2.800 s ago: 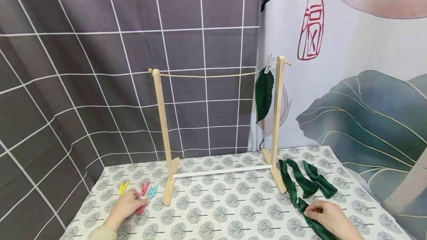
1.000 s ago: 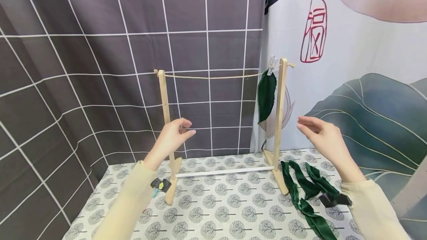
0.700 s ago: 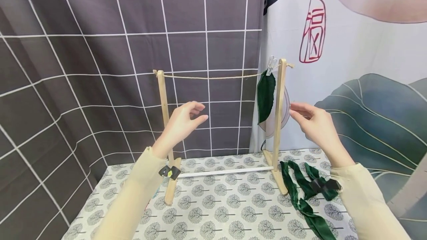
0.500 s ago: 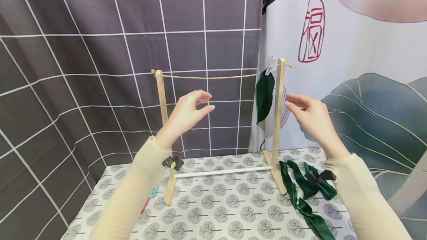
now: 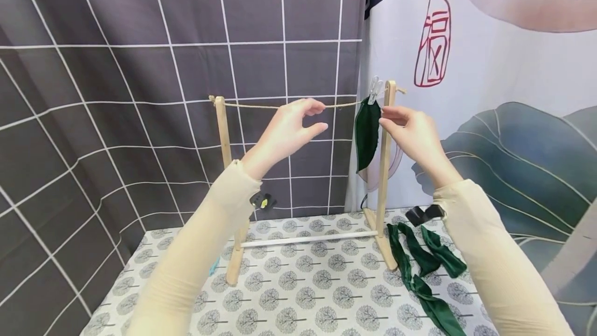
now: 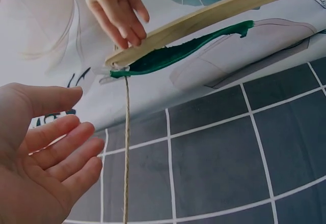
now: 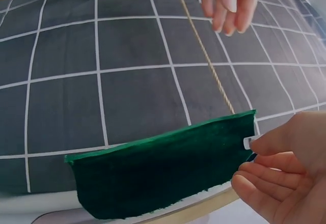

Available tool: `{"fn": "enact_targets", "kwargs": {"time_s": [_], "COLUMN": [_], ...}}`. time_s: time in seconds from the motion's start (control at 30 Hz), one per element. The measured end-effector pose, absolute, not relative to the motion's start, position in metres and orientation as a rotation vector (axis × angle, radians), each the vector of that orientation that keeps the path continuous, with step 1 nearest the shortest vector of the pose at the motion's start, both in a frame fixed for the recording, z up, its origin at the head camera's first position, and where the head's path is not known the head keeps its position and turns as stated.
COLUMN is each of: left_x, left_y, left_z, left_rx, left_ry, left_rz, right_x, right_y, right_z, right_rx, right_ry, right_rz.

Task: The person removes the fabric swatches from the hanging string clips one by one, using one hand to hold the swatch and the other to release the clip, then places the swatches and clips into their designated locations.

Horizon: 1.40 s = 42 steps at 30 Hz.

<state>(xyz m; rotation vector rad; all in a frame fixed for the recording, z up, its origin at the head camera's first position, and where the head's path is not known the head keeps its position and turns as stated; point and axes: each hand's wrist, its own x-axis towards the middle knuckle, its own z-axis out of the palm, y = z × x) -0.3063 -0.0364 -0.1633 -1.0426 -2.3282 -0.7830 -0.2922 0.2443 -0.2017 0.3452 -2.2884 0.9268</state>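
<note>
A dark green piece of cloth point(image 5: 367, 136) hangs by one end from the twine point(image 5: 252, 106) near the right post, held there by a clear clothespin point(image 5: 373, 91). My right hand point(image 5: 415, 131) is raised by that post, thumb and fingertips close to the cloth's upper edge and just below the clothespin. In the right wrist view, the thumb of the right hand point(image 7: 285, 168) overlaps the pale clothespin end point(image 7: 248, 142). My left hand point(image 5: 294, 128) is held up in front of the twine's middle, thumb and fingers apart; the left wrist view shows its palm point(image 6: 46, 173) with nothing in it.
The wooden stand has a left post point(image 5: 224, 131), a right post point(image 5: 383, 175) and a white crossbar point(image 5: 308, 238). Several green cloth strips point(image 5: 436, 305) lie on the tree-print tablecloth point(image 5: 303, 294) at the right. A blue clothespin point(image 5: 214, 266) shows beside my left sleeve. Curtains hang behind.
Both hands have risen from the table to the twine's height, the right moving left toward the hanging cloth, the left moving right. Green strips and colored clothespins stayed on the table.
</note>
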Motion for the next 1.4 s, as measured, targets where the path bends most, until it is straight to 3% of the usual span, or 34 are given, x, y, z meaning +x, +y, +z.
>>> {"fn": "enact_targets", "kwargs": {"time_s": [0.47, 1.4], "left_x": [-0.32, -0.333], "left_y": [-0.004, 0.03], "left_z": [-0.149, -0.138], "left_rx": [-1.088, -1.068], "left_ry": [-2.285, -2.266], "left_rz": [-0.855, -1.001], "right_x": [-0.303, -0.318], "right_y": [0.227, 0.212], "right_z": [-0.183, -0.184], "right_rx": [0.233, 0.208], "right_ry": [-2.285, -2.306], "right_rz": [0.869, 0.725]}}
